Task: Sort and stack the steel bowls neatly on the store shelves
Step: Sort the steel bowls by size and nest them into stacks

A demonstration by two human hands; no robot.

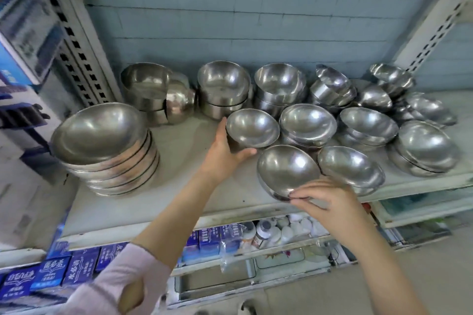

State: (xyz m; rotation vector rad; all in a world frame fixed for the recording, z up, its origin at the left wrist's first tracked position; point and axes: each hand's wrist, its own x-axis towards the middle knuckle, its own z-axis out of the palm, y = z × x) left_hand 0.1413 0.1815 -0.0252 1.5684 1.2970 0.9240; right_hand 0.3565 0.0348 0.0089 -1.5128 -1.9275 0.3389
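Dozens of steel bowls (281, 82) crowd a pale shelf (184, 174), mostly along its back edge and right half, before a blue-grey brick wall (230, 7) and between slotted white uprights (84, 59). A tall stack (102, 148) stands near the left edge. The left hand (225, 151) grips a small bowl (252, 128) mid-shelf. The right hand (325, 199) pinches a tilted bowl (286, 171) at the front edge. Blue boxes (51, 276) fill the shelf below.

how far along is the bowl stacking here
Done: the wide-bowl stack at left sits nested. In hand: the left hand grips a small bowl, the right hand pinches the front bowl by its rim. Left: the tilted bowls at back right lie jumbled.
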